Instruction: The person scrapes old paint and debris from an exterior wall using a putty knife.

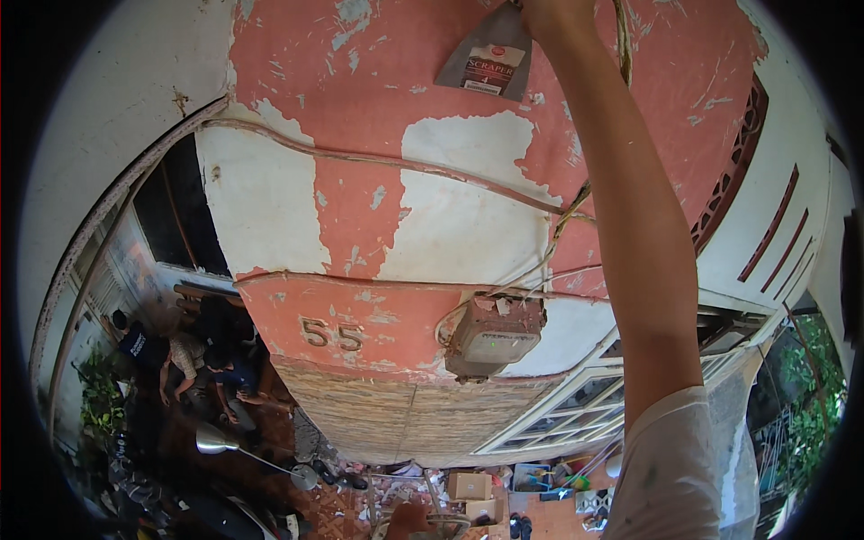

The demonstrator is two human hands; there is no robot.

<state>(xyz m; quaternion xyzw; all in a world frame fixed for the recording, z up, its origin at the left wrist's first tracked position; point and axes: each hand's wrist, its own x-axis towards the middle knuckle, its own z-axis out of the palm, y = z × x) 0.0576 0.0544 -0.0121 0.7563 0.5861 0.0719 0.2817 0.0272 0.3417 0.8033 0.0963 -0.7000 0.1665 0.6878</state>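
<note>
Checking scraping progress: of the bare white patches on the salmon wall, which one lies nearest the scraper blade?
The upper middle patch, directly below the scraper held by the right hand. The larger left patch and the lower centre patch lie farther away.

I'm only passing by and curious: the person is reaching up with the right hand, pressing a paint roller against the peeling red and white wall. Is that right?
Not quite. The tool in the right hand is a flat metal scraper, not a paint roller. The head view shows its wide blade laid against the peeling red and white wall, with the arm reaching up as you say.
</note>
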